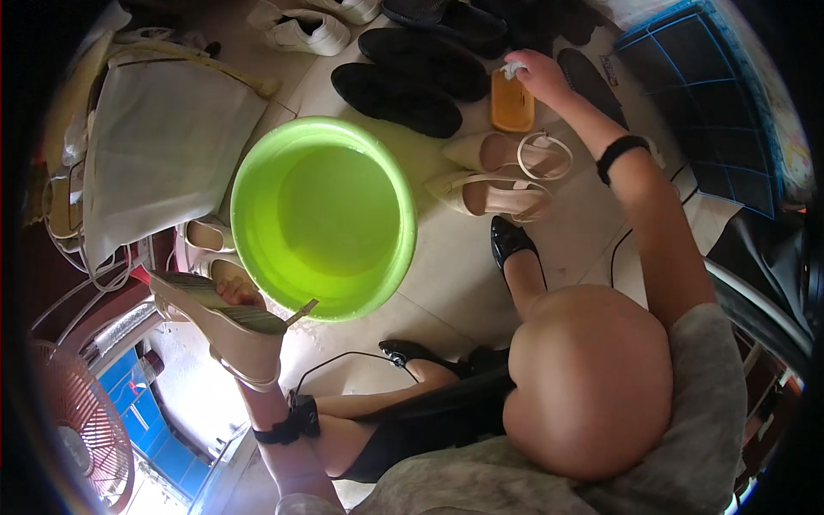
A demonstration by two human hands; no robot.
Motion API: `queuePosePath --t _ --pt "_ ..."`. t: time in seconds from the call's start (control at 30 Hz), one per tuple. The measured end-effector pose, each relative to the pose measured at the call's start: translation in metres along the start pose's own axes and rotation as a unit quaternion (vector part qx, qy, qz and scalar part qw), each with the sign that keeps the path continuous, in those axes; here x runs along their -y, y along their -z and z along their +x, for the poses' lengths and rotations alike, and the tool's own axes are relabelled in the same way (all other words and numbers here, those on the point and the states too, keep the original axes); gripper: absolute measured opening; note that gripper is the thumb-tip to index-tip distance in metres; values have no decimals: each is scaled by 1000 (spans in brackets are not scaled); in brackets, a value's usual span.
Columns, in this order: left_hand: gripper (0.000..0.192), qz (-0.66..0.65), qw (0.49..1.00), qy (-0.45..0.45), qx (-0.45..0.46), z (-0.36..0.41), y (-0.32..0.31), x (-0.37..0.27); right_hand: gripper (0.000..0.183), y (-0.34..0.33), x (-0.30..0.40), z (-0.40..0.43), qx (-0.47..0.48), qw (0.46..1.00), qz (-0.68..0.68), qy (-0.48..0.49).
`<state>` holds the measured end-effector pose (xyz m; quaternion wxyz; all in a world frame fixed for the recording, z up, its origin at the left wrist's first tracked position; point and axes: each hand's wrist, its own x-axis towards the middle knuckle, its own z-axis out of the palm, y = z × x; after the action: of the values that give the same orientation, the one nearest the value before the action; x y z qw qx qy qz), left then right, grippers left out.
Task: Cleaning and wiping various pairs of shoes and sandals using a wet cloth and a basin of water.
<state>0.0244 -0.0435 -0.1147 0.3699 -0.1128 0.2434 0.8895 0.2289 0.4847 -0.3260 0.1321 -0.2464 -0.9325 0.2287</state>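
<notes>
Low on the left, my left hand (pixel 239 291) grips a beige wedge-heeled shoe (pixel 248 344), its ridged side turned up and a strap sticking out beside the basin. The hand is partly hidden by the shoe. At the upper right, my right hand (pixel 539 74) pinches a crumpled white cloth or tissue (pixel 512 68) over the far end of an orange-brown tray or block (pixel 513 106) on the floor. Between my arms stands a green plastic basin (pixel 402 257) with water in it. Two beige ankle-strap shoes (pixel 508 196) lie right of the basin.
Black slippers (pixel 399 96) and white sneakers (pixel 312 35) lie along the far side. A pale fabric-covered box (pixel 167 148) is left of the basin, a pink fan (pixel 90 425) at the lower left. A dark cable (pixel 615 251) runs over the floor at the right, near a blue-edged dark rack (pixel 714 103).
</notes>
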Motion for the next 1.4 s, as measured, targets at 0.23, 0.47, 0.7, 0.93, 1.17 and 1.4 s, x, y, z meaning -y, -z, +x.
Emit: queuePosePath --t 0.23,0.47,0.7,0.93,1.17,1.4 --pt "22 -56 998 7 -19 -2 -10 1 57 -11 13 -28 131 983 -108 66" --pt "12 -69 996 50 32 13 18 -13 51 -13 6 9 181 963 -201 15" --pt "11 -6 999 41 -12 20 6 -3 26 -14 -2 16 208 953 -222 -7" --pt "28 60 998 11 28 19 35 -24 37 -22 -14 5 -54 997 23 -55" --pt "44 180 983 -12 42 31 0 -2 43 98 100 -29 66 941 320 -93" --pt "51 138 989 -27 -41 -1 -41 -10 36 156 301 46 297 751 582 94"
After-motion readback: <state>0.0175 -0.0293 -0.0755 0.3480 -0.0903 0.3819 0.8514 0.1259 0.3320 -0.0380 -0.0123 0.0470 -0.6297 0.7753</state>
